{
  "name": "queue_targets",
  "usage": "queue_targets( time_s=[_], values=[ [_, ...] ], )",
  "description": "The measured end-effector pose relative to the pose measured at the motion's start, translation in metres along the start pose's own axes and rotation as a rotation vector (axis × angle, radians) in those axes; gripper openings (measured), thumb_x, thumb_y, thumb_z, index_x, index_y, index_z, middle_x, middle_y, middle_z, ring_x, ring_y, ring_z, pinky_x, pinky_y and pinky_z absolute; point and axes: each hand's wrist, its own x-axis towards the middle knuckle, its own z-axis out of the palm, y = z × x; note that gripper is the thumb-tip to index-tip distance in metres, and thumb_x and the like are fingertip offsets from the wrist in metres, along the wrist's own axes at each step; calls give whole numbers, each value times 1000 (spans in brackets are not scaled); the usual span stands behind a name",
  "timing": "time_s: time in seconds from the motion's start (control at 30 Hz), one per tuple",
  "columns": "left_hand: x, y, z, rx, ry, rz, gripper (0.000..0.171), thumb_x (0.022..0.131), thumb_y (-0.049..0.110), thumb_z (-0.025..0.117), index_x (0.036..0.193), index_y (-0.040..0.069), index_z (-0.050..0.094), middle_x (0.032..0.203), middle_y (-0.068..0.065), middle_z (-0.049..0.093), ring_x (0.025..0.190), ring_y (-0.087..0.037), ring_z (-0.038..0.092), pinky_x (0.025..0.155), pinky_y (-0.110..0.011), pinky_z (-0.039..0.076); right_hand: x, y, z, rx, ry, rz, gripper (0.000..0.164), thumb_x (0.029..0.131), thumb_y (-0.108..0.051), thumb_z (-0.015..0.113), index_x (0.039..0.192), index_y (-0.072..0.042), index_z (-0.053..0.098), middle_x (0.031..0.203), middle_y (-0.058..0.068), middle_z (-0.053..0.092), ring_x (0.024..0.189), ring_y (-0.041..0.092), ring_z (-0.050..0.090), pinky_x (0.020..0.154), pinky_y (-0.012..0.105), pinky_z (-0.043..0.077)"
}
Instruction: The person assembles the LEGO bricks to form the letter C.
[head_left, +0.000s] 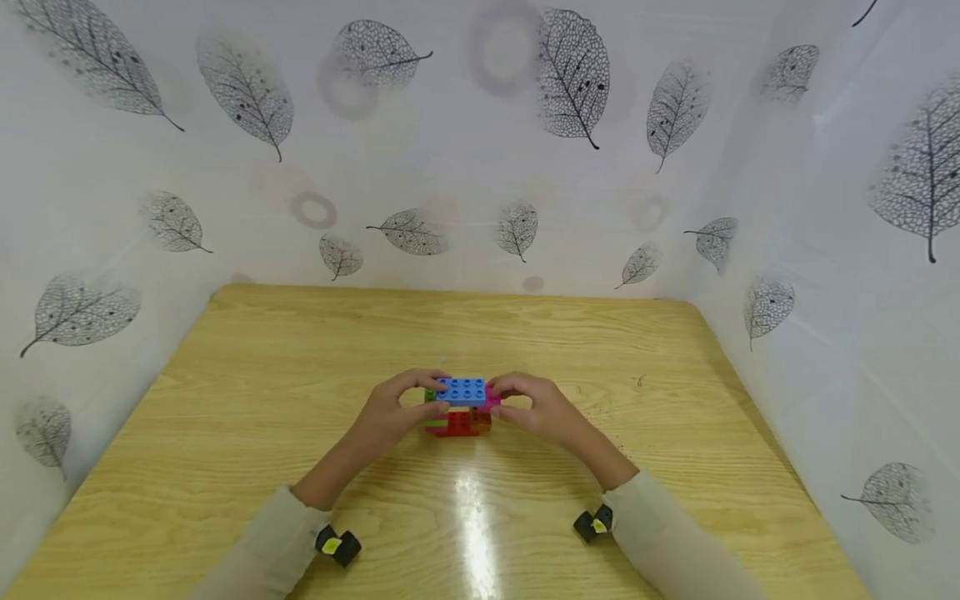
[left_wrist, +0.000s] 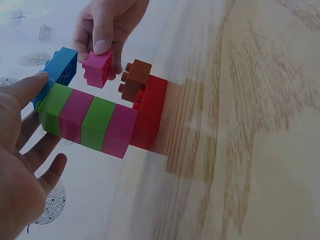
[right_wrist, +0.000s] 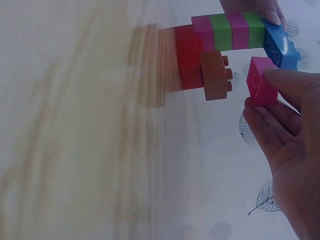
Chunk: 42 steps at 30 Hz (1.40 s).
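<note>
A long blue brick (head_left: 467,393) lies across the top of a column of alternating green and pink bricks (left_wrist: 91,120), one end overhanging. My left hand (head_left: 392,410) pinches the blue brick at the column end, thumb on its near side. That column rises from one end of a red brick (left_wrist: 152,112) on the table. An orange-brown brick (right_wrist: 214,75) sits at the red brick's other end, studs up. Above it, with a visible gap, my right hand (head_left: 542,408) pinches a pink brick (right_wrist: 262,81) between thumb and fingers, close under the blue brick's free end.
The wooden table (head_left: 600,350) carries the brick structure near its middle. A white sheet with leaf prints (head_left: 465,167) hangs behind the table and along its sides. Black wrist devices (head_left: 339,546) show at both sleeves.
</note>
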Motion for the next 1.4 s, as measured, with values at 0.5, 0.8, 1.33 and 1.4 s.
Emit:
queue_targets(
  time_s=[0.5, 0.8, 1.33, 1.4],
  values=[
    [2, 2, 0, 20, -7, 9, 16, 92, 30, 75, 105, 23, 69, 134, 0, 65, 134, -32, 51, 103, -59, 45, -4, -7, 8, 13, 36, -75, 15, 94, -16, 72, 108, -13, 69, 127, 11, 68, 112, 27, 69, 92, 48, 56],
    [2, -2, -1, 28, -24, 64, 16, 94, 25, 73, 110, 25, 72, 134, -1, 65, 132, -31, 54, 103, -60, 45, -4, -5, 12, -6, 78, -143, 16, 92, -10, 74, 107, -12, 69, 126, 10, 69, 116, 28, 67, 92, 41, 57],
    [4, 1, 0, 67, -30, 72, 18, 94, 27, 72, 111, 22, 75, 136, -6, 63, 134, -34, 52, 105, -62, 43, -4, -6, 13, 35, 110, -193, 17, 91, -4, 73, 108, -7, 69, 120, 13, 69, 111, 27, 69, 90, 40, 57],
    [4, 3, -1, 79, -36, 65, 19, 94, 28, 73, 111, 21, 75, 137, -10, 63, 134, -35, 52, 106, -63, 42, -5, -6, 14, 39, 119, -197, 18, 91, -2, 73, 108, -7, 68, 120, 12, 69, 111, 27, 69, 89, 41, 57]
  ],
)
